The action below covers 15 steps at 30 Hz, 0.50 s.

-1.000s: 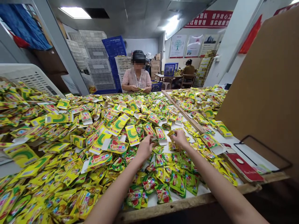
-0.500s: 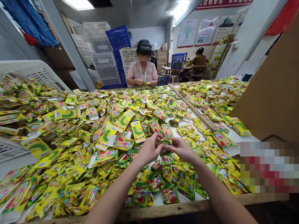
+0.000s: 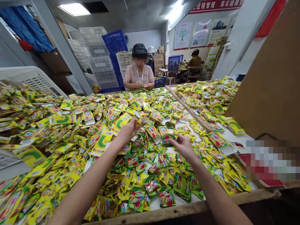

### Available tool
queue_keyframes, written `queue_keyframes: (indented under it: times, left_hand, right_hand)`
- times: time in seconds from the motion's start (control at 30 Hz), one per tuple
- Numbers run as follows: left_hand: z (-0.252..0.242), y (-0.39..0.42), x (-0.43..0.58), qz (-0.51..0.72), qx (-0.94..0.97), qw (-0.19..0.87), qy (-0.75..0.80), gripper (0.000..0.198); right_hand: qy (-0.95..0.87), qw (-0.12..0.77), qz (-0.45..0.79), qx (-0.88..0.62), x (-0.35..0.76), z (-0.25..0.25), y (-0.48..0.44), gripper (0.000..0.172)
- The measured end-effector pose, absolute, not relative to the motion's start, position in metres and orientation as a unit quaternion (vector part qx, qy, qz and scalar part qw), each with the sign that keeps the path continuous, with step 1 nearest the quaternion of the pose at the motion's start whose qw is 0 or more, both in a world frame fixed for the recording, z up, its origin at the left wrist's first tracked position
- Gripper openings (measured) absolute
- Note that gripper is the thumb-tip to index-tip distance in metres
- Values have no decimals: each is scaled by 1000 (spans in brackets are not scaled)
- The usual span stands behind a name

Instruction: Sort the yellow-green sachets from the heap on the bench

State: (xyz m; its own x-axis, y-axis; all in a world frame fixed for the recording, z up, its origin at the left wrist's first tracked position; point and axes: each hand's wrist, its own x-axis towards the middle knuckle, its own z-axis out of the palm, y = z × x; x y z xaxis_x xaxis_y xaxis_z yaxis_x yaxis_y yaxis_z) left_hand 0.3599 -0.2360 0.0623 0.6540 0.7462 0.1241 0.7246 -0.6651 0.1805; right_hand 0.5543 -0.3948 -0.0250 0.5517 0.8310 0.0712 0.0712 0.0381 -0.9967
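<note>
My right hand (image 3: 184, 147) pinches a small candy packet (image 3: 168, 137), green and yellow with a red watermelon print, by its right end above the pile. Reaching out to the left, my left hand (image 3: 128, 131) has its fingers closed on a small yellow carton (image 3: 140, 122) with a pale open flap; part of the carton is hidden behind the fingers. Below and between both hands lie many shiny green packets (image 3: 132, 161). A larger yellow carton (image 3: 122, 120) with a green curve lies just left of my left fingers.
A wooden divider (image 3: 189, 109) splits the heaped table, whose wooden front edge (image 3: 164, 215) runs near me. At left leans a white basket (image 3: 35, 78); at right stands a brown board (image 3: 264, 87). Across the table a person (image 3: 140, 73) handles a small item; another sits farther back.
My hands have moved apart. The left has gone left and forward onto a small carton, while the right keeps the packet that was between both hands. The view has shifted slightly.
</note>
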Motion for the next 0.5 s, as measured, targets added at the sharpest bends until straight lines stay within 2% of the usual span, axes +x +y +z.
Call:
queue_keyframes:
  times: [0.13, 0.23, 0.37, 0.5]
  left_hand:
    - [77, -287, 358, 209, 884, 151, 389, 37]
    - [73, -327, 352, 191, 884, 194, 379, 41]
    - [42, -351, 349, 126, 879, 154, 434, 69]
    - [17, -356, 345, 134, 883, 98, 439, 57]
  right_hand:
    - [-298, 677, 286, -608, 559, -19, -397, 44]
    - [-257, 732, 251, -578, 554, -13, -399, 41]
    - [-278, 761, 273, -520, 535, -5, -405, 35]
    - [-406, 711, 277, -503, 516, 0, -415, 23]
